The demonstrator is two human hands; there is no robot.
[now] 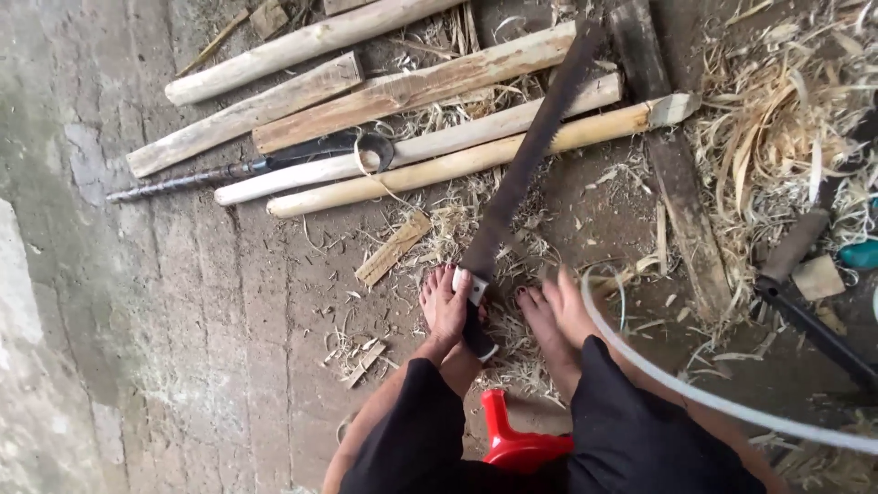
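Saw underfoot, no hands in my view.

I see neither hand, so I cannot tell whether the fingers are spread or pinching. The saw (529, 151) lies on the floor, blade slanting up across the poles (457, 163), handle down between two bare feet. The left foot (445, 306) rests against that handle; the right foot (560, 316) sits just beside it. A red stool (512, 445) is below, and a white hose (713, 395) curves past on the right. Shavings (777, 119) crowd the right side. The bare floor (137, 320) on the left gives open room.
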